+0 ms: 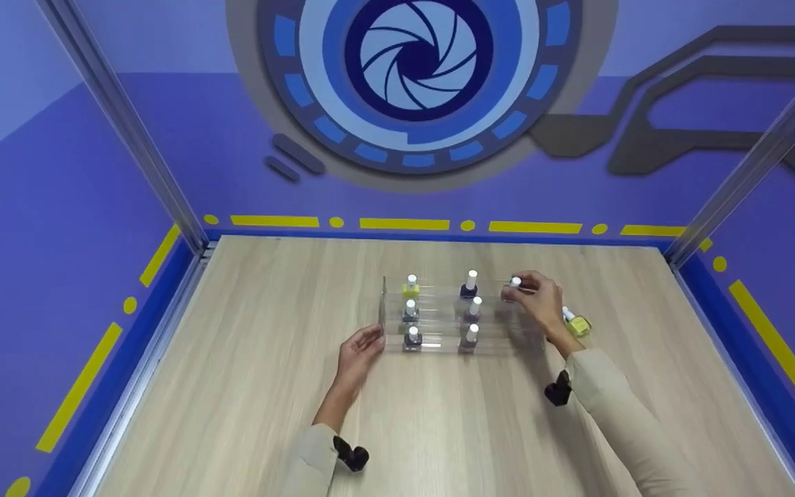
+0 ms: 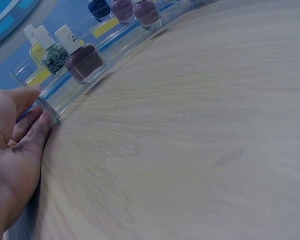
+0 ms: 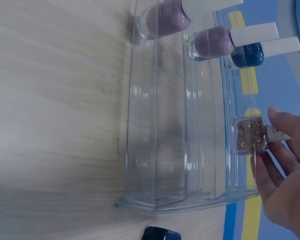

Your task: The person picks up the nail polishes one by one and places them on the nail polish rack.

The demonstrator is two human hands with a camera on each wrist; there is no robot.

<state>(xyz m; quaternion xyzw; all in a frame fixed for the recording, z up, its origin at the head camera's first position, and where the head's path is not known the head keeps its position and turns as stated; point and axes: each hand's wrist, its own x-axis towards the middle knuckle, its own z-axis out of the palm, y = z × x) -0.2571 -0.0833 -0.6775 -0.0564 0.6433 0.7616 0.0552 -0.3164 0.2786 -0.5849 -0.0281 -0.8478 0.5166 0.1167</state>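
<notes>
My right hand point(image 1: 541, 298) pinches the white cap of a gold-glitter nail polish bottle point(image 3: 251, 135) at the right end of the back tier of a clear stepped rack point(image 1: 439, 349). Against the rack's left end rests my left hand point(image 2: 17, 150), thumb near the upper edge and fingers extended low beside the end panel. The rack's left column holds a yellow bottle point(image 1: 410, 290), a speckled green one point(image 2: 55, 58) and a dark plum one point(image 2: 84, 63). In the middle column stand a dark blue bottle point(image 3: 247, 55) and two mauve ones, the middle-tier mauve bottle point(image 3: 213, 43) and the front mauve bottle point(image 3: 167, 19).
A yellow-green bottle point(image 1: 579, 326) lies tilted on the wooden table point(image 1: 425, 428), right of the rack. Past the rack's right end, a dark bottle point(image 3: 161, 233) shows at the right wrist view's lower edge. Blue printed walls point(image 1: 183, 152) surround the table's back and sides.
</notes>
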